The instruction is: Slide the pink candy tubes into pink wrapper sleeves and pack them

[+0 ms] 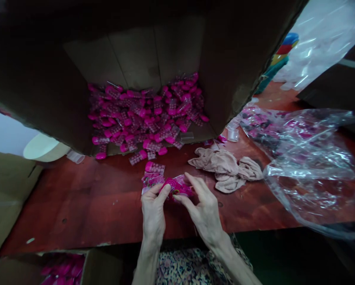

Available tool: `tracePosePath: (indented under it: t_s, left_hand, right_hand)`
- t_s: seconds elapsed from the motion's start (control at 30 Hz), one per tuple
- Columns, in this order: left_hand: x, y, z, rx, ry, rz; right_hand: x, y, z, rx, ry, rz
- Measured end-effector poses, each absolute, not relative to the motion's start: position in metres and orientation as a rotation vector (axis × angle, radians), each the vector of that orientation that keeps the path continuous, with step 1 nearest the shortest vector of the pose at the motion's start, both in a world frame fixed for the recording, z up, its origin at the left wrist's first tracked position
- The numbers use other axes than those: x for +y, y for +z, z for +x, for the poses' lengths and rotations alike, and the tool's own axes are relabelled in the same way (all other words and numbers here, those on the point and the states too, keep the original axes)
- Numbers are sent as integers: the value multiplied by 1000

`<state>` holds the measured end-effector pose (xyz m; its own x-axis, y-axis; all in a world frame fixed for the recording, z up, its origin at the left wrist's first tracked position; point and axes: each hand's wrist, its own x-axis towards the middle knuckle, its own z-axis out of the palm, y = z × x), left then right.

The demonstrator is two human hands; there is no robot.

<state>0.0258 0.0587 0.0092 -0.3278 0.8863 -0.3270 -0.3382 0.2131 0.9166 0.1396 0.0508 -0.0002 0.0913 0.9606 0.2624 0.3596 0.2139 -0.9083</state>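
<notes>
In front of me my left hand (153, 215) pinches a small bright pink printed packet (172, 183) between thumb and fingers. On its other side my right hand (206, 211) is curled, with the thumb at the lower edge and the fingers round the far edge. More pink printed pieces (148, 181) lie flat on the table just beyond my left fingers. Past those rests a small clear pack with a pink cap (155, 168) and round pink pieces inside. Many similar capped packs (144, 113) are heaped in a large cardboard box lying with its opening towards me.
The large cardboard box (233, 71) stands on the red table (85, 198). A crumpled beige cloth (225, 164) lies right of my hands, beside a clear plastic bag (310, 174) with pink pieces. A pale bowl (45, 147) is at left. Below, an open carton (102, 265) holds pink items.
</notes>
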Motion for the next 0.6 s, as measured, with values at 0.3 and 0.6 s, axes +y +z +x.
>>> tracePosePath:
  t_s: [0.3,0.6]
  left_hand:
    - [54,10,18,1286,1430,381]
    - [51,7,2,1224,1473,257]
  right_hand:
    - [44,-1,129,-1406,1036,-1346]
    - [56,7,113,-1663,873,-1303]
